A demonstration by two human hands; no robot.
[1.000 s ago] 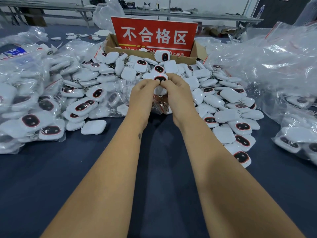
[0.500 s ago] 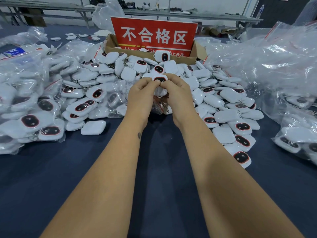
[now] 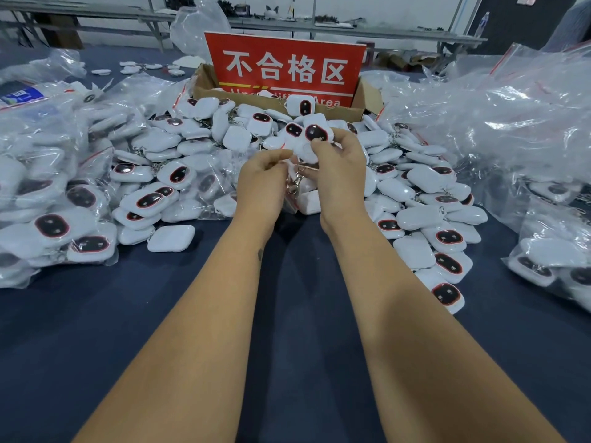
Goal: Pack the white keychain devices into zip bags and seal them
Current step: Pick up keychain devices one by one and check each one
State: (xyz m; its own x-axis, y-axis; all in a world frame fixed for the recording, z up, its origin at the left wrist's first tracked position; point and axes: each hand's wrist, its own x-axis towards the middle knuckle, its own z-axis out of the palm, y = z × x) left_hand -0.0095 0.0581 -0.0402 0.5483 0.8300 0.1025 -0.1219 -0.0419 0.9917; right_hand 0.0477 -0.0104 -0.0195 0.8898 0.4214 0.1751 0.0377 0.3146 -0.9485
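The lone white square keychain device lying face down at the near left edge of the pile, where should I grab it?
Pinch the white square keychain device by its two flat side edges, coming from above on the near side. It lies flat and apart on the dark blue table cloth, its near edges clear.

A dark blue cloth-covered worktop [image 3: 287,362] is stretching across the foreground. Beyond its far edge, long grey metal-framed benches [image 3: 383,30] are running along a pale white wall [image 3: 399,8]. A dark panel [image 3: 518,24] is standing at the far right corner, and soft, even light is falling overall.
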